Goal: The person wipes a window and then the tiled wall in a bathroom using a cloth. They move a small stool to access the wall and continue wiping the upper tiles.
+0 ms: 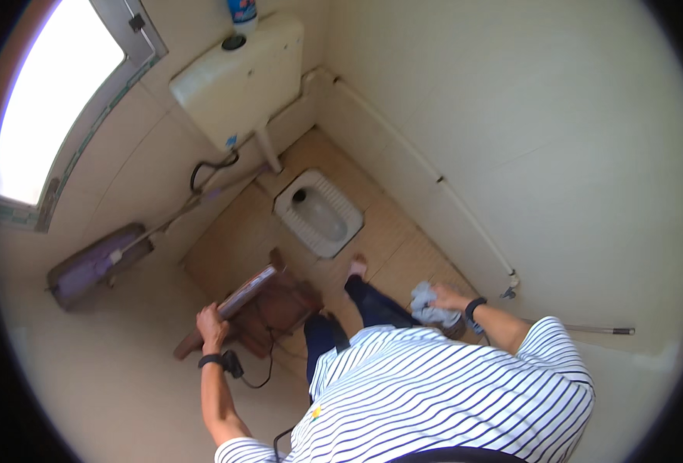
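Observation:
My left hand (pixel 211 327) grips the top bar of a reddish-brown wooden chair (pixel 286 298), at the left of my legs. The chair's form is partly blurred, so I cannot tell whether all its legs stand on the floor. On the other side, my right hand (pixel 450 296) holds a crumpled pale blue-grey cloth (pixel 428 304) low beside my knee. Under the cloth a brown rounded object (pixel 455 331) shows in part. Ahead of my feet a white squat toilet (pixel 318 214) is set into the tan tiled floor (pixel 399 254).
A cream cistern (pixel 243 84) hangs on the wall, with a blue-and-white bottle (pixel 243 16) on top. A purple flat mop (pixel 95 265) leans at the left below a bright window (pixel 58 104). A white pipe (pixel 399 136) runs to a tap (pixel 510 287). A metal pole (pixel 599 330) lies rightward.

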Demonstrator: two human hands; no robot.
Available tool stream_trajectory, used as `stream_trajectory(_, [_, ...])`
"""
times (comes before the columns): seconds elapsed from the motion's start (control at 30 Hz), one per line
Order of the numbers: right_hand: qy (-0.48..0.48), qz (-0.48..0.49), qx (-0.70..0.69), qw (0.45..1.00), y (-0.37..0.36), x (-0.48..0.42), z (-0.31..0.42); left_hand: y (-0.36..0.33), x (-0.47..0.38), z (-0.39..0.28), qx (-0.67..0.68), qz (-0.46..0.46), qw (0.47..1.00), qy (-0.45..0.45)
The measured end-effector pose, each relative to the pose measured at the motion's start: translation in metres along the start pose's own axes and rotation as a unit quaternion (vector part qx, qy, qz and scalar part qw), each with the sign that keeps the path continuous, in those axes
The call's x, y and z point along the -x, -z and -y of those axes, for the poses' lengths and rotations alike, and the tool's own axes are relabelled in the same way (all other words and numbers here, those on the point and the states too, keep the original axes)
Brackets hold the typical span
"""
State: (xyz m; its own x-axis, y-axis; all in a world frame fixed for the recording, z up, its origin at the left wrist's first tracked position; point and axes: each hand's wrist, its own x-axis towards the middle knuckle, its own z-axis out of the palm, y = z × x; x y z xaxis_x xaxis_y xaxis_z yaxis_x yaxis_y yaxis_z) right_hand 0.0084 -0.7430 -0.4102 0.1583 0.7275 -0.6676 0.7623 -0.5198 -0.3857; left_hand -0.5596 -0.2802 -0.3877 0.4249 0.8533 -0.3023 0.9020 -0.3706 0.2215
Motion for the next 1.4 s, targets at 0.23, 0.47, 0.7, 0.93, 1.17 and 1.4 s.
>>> stream_trajectory(0.23, [-0.060,0.031,-0.034,0.997,0.048,0.007,-0.008,0.042,0.037,-0.115,-0.111,0.027,0.984,-0.140])
stream_trajectory(0.47, [-0.086,0.052,-0.054,0.993,0.051,0.026,-0.031,0.053,0.015,-0.184,-0.167,0.031,0.942,-0.290])
stream_trajectory(0.7, [-0.144,0.032,-0.096,0.984,0.003,0.070,-0.048,0.042,-0.055,-0.263,-0.237,0.086,0.859,-0.446])
stream_trajectory(0.93, [-0.219,0.015,-0.175,0.960,-0.043,0.134,-0.047,0.028,-0.133,-0.359,-0.320,0.139,0.778,-0.522])
stream_trajectory(1.17, [-0.250,0.009,-0.310,0.917,-0.077,0.179,-0.047,0.000,-0.203,-0.438,-0.356,0.168,0.750,-0.532])
stream_trajectory(1.4, [-0.150,-0.104,-0.372,0.910,-0.124,0.182,-0.062,-0.018,-0.280,-0.498,-0.327,0.212,0.768,-0.508])
